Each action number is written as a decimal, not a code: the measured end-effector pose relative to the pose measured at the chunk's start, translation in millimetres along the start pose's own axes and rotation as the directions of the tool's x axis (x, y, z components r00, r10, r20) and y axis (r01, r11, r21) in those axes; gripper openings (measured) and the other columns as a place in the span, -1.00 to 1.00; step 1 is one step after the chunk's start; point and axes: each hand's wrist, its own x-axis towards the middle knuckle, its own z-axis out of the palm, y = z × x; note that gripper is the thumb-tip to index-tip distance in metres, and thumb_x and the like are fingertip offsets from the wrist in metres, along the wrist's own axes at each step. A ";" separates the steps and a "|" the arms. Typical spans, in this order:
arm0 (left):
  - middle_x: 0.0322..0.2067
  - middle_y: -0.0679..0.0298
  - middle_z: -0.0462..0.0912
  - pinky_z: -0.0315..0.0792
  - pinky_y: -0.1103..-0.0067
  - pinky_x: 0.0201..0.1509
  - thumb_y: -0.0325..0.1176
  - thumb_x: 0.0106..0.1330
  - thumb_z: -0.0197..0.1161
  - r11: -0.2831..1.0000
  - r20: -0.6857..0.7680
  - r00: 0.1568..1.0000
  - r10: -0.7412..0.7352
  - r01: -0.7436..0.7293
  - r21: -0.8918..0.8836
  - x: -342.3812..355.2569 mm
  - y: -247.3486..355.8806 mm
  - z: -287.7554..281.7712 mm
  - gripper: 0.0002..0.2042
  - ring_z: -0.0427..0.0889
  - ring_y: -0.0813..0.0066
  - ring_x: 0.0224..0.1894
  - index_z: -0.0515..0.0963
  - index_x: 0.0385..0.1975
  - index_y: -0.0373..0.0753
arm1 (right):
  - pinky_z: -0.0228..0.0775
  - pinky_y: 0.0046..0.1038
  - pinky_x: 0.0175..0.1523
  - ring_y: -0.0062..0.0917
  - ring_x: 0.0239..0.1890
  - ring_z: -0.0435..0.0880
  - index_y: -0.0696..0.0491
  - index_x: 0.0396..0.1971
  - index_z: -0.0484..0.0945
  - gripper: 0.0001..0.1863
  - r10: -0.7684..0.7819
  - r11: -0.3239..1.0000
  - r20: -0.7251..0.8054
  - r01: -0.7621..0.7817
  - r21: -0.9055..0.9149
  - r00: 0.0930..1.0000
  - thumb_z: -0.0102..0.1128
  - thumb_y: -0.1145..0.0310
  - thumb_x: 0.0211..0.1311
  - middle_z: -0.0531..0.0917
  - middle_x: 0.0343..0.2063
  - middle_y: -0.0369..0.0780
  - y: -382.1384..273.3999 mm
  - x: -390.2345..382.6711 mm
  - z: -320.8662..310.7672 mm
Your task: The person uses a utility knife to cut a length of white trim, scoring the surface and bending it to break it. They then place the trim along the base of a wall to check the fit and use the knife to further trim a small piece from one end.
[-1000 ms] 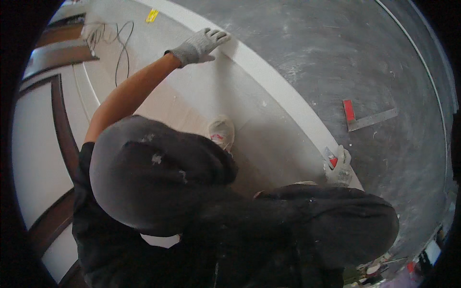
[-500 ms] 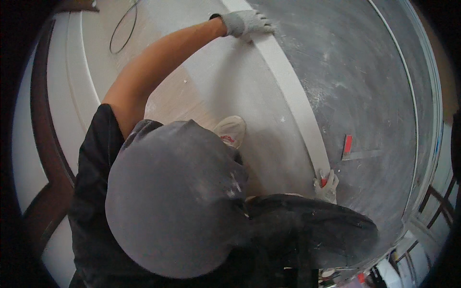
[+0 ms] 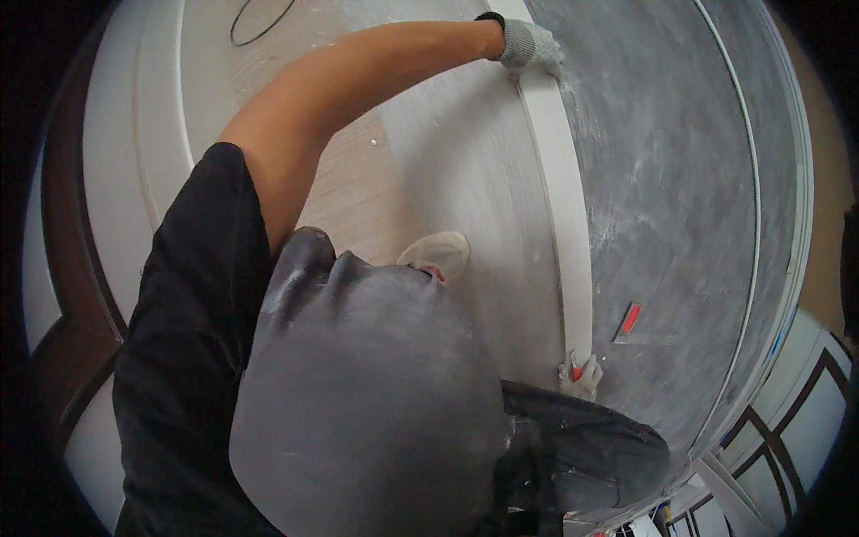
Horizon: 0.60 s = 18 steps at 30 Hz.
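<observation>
A long white strip lies along the near edge of a dusty grey work surface. My left hand, in a grey-white work glove, reaches far forward and is closed over the strip, its fingers on the grey side. Close to my body, at the strip's near end, is my gloved right hand. Its fingers are bent round a small red tool, whose kind I cannot make out. A try square with a red handle and a metal blade lies on the surface, just right of that hand.
A pale cord runs along the surface's far right side. Below the near edge is a dust-covered floor with my shoe on it. A dark cable loop lies at upper left. Dark-framed white panels stand at lower right.
The view has swung, so the strip and the try square appear turned. My left arm is straighter, and its hand appears farther right, still on the strip. My right hand remains at the near end.
</observation>
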 end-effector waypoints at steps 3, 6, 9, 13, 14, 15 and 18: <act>0.24 0.32 0.60 0.38 0.32 0.50 -0.31 -0.05 0.70 0.999 0.050 0.998 0.041 -0.042 0.020 13.6 6.0 -4.0 -0.18 0.56 0.18 0.30 0.55 0.35 0.15 | 0.57 -0.01 0.18 0.09 0.24 0.58 0.10 0.51 0.27 0.02 0.032 0.999 0.020 -0.032 0.042 0.999 0.56 -0.02 0.13 0.39 0.34 0.07 9.7 -0.6 -4.7; 0.24 0.32 0.60 0.43 0.33 0.44 -0.38 -0.01 0.64 0.995 -0.088 0.994 0.063 -0.055 0.084 42.7 -2.0 -17.2 -0.24 0.58 0.21 0.28 0.57 0.31 0.11 | 0.58 0.00 0.17 0.13 0.24 0.56 0.11 0.51 0.28 0.05 -0.178 0.984 -0.217 0.178 -0.017 0.960 0.58 -0.03 0.09 0.39 0.31 0.11 71.3 9.4 17.5; 0.22 0.34 0.62 0.46 0.31 0.40 -0.44 -0.02 0.61 0.995 -0.039 0.999 0.017 -0.013 0.096 17.5 -7.1 28.0 -0.27 0.58 0.20 0.28 0.58 0.27 0.09 | 0.58 0.04 0.16 0.16 0.22 0.54 0.16 0.50 0.28 0.07 -0.081 0.993 -0.037 0.084 0.089 0.996 0.60 -0.03 0.06 0.39 0.28 0.14 37.9 5.1 29.4; 0.17 0.36 0.66 0.51 0.31 0.37 -0.47 -0.02 0.60 0.997 -0.062 0.998 -0.001 0.006 0.082 24.7 9.9 13.0 -0.30 0.61 0.20 0.26 0.61 0.24 0.10 | 0.57 0.06 0.15 0.17 0.23 0.51 0.25 0.46 0.28 0.06 -0.124 0.989 -0.117 0.132 0.066 0.985 0.60 0.02 0.05 0.40 0.25 0.17 52.4 3.7 26.8; 0.17 0.36 0.67 0.51 0.31 0.36 -0.47 -0.01 0.60 0.997 -0.062 0.998 0.005 -0.001 0.075 27.2 9.9 8.5 -0.31 0.62 0.20 0.25 0.62 0.23 0.10 | 0.56 0.06 0.15 0.16 0.24 0.50 0.24 0.46 0.29 0.06 -0.135 0.989 -0.132 0.142 0.050 0.982 0.61 0.03 0.04 0.40 0.24 0.17 55.3 6.5 25.9; 0.17 0.36 0.67 0.52 0.31 0.36 -0.47 -0.01 0.60 0.998 -0.063 0.998 0.013 -0.009 0.067 31.6 10.5 3.2 -0.31 0.63 0.19 0.24 0.62 0.23 0.11 | 0.56 0.06 0.16 0.16 0.24 0.50 0.24 0.46 0.29 0.06 -0.144 0.988 -0.149 0.151 0.035 0.978 0.62 0.04 0.03 0.41 0.24 0.16 59.9 4.6 23.8; 0.16 0.32 0.69 0.53 0.31 0.36 -0.50 -0.07 0.64 0.999 -0.019 0.999 -0.040 0.041 0.023 21.8 -3.5 21.5 -0.27 0.64 0.16 0.25 0.64 0.23 0.13 | 0.53 0.06 0.19 0.15 0.25 0.50 0.22 0.45 0.30 0.07 -0.100 0.991 -0.063 0.105 0.084 0.993 0.66 0.08 -0.01 0.42 0.22 0.16 38.3 6.6 27.8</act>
